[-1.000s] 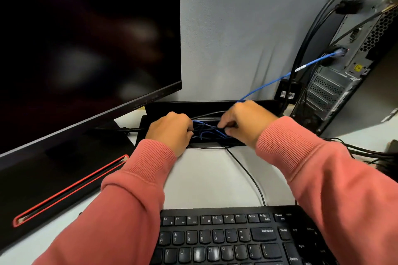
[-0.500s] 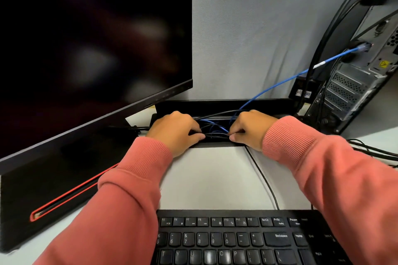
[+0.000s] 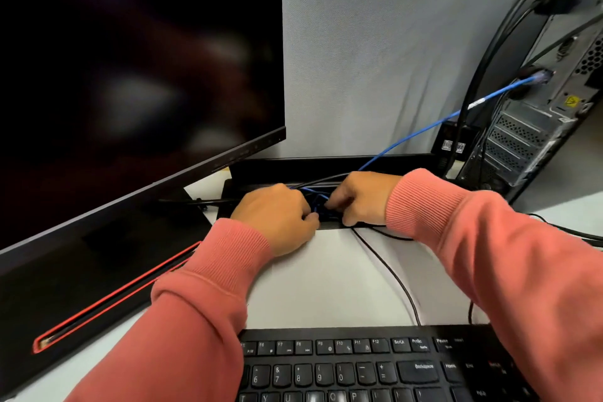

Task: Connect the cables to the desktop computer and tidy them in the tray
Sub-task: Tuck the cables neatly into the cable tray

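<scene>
Nearest me lies the black keyboard (image 3: 375,365), its thin black lead (image 3: 388,268) running away across the pale surface (image 3: 329,284) toward the tray. My pink sleeves (image 3: 202,297) reach over it. Both hands are down at the black tray (image 3: 326,166): my left hand (image 3: 277,215) is curled with fingers closed on the bunched cables (image 3: 315,201), and my right hand (image 3: 362,197) pinches the same bundle from the other side. Blue and black loops lie inside the tray between my knuckles. The blue cable (image 3: 421,130) climbs out to the right and is plugged into the back of the desktop computer (image 3: 535,127), beside black leads. A dark monitor (image 3: 130,75) stands left; a grey partition (image 3: 375,59) stands behind.
</scene>
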